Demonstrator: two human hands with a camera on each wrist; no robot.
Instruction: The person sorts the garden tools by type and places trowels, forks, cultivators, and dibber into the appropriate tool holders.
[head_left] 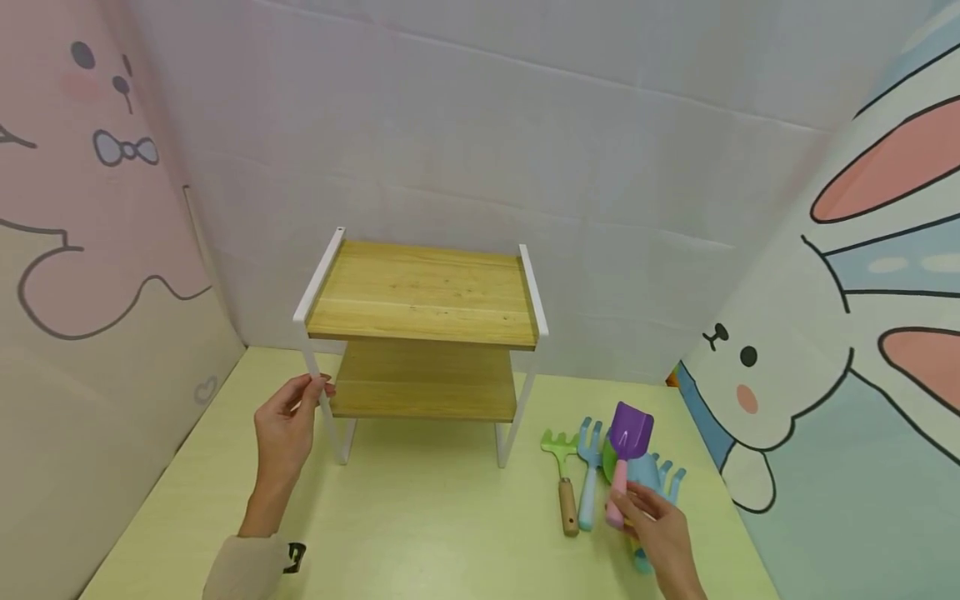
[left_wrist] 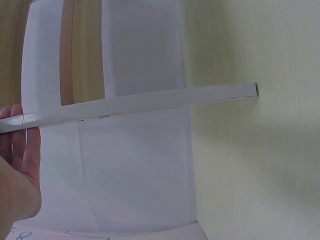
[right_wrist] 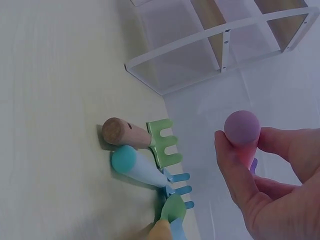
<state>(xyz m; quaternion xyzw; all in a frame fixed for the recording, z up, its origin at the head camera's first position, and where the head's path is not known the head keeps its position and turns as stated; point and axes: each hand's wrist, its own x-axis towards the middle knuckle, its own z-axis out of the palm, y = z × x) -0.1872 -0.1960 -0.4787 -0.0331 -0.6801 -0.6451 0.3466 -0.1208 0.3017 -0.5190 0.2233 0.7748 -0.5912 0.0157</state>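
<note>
A two-tier shelf with wooden boards (head_left: 427, 292) and a white metal frame stands on the table. My left hand (head_left: 287, 425) grips its front left leg (head_left: 312, 363) between thumb and fingers; in the left wrist view the fingers sit behind the white bar (left_wrist: 150, 101). My right hand (head_left: 656, 525) pinches the pink handle (head_left: 618, 492) of a toy shovel with a purple blade (head_left: 632, 430), held above the other garden tools. In the right wrist view the handle's rounded end (right_wrist: 242, 128) shows between thumb and fingers.
Right of the shelf lie a green rake with a wooden handle (head_left: 567, 504), a blue fork (head_left: 589, 475) and more blue and green tools (head_left: 643, 471), partly overlapped by the shovel and right hand. A white cloth wall (head_left: 600, 208) stands behind; printed rabbit panels (head_left: 795, 367) flank the table.
</note>
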